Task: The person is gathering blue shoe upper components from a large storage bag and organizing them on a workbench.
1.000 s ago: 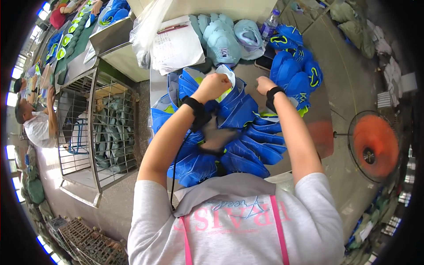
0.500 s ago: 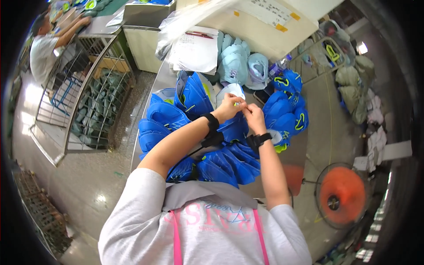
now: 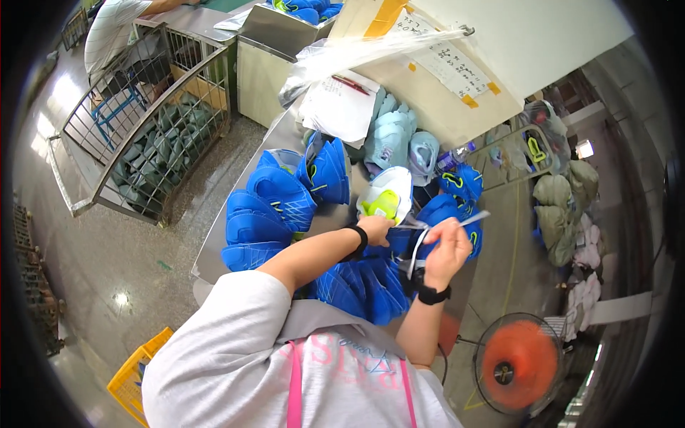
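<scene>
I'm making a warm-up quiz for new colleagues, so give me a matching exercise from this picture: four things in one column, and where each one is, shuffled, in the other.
Things
1. Yellow plastic crate
2. Slim red pens
3. Thin, flat white strip
4. Round orange fan in a wire cage

Places
A. In the wearer's right hand
B. At the picture's lower right
C. At the picture's lower left
D. On white paper sheets

Pairs: 1-C, 2-D, 3-A, 4-B

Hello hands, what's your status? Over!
Left hand holding white-lined shoe upper. Right hand pinching white lace. Blue uppers crowded close by.
</scene>
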{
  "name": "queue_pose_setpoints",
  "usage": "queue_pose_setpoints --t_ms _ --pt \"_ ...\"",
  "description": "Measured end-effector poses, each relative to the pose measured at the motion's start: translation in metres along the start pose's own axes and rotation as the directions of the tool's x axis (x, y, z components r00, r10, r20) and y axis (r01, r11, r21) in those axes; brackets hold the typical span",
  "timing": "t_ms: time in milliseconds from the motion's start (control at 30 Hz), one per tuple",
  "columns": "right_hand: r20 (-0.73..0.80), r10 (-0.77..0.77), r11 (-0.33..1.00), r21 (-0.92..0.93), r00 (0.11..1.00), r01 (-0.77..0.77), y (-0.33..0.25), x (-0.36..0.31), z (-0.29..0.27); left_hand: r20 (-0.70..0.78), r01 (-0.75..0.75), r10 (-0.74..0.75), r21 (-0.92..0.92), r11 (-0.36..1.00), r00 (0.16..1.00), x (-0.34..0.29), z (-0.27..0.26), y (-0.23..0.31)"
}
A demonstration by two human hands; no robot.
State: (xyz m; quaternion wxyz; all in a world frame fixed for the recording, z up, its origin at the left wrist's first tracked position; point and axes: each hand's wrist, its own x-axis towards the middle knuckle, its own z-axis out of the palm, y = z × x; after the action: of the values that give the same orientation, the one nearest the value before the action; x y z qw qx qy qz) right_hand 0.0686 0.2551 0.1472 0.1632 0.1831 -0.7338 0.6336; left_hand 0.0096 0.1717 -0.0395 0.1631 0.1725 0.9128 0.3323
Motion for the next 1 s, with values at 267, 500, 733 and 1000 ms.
queue_pose_setpoints --t_ms 267,500,733,1000 --pt "-0.098 0.869 0.223 0.953 0.485 -0.206 0.089 -0.051 -0.137 -0.163 -0.156 0.162 0.05 0.986 0.973 -0.048 -0.047 0.008" --pt "0.072 0.578 0.756 0.328 0.813 -0.566 0.03 -0.124 -0.044 -0.319 -0.186 0.296 0.333 0.924 0.9 -0.191 -0.104 -0.011" --pt "0.554 0.663 0.552 0.094 0.504 -0.828 0.076 -0.198 0.079 -0.395 0.261 -0.12 0.325 0.909 0.911 -0.301 -0.032 -0.016" --pt "0.536 0.312 0.875 -0.484 0.785 -0.017 0.101 -0.218 0.098 -0.586 0.375 -0.267 0.069 0.924 0.765 -0.316 0.013 -0.051"
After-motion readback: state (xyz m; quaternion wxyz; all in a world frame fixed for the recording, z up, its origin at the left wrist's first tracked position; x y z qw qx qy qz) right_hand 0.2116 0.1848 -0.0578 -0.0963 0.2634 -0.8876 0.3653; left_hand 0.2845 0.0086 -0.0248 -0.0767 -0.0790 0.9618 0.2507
